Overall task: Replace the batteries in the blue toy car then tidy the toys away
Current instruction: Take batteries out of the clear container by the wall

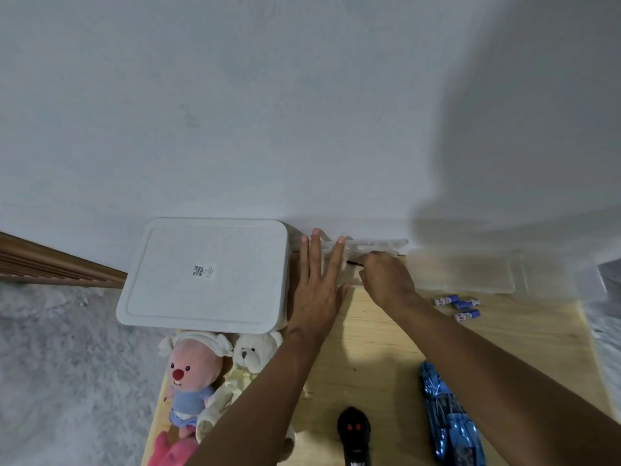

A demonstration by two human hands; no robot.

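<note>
The blue toy car (447, 422) lies on the wooden table at the lower right, beside my right forearm. Three blue-and-white batteries (458, 306) lie further back on the right. My left hand (316, 290) rests flat, fingers spread, on a small clear plastic case (369, 245) by the wall. My right hand (386, 277) is closed around a thin dark tool (353, 263) whose tip shows over that case. A black remote control (354, 435) lies at the front edge.
A white lidded storage box (208, 274) stands at the back left. A pink plush (191, 378) and a white teddy bear (253, 354) lie in front of it. A clear plastic lid (470, 270) rests at the back right. Grey carpet surrounds the table (386, 348).
</note>
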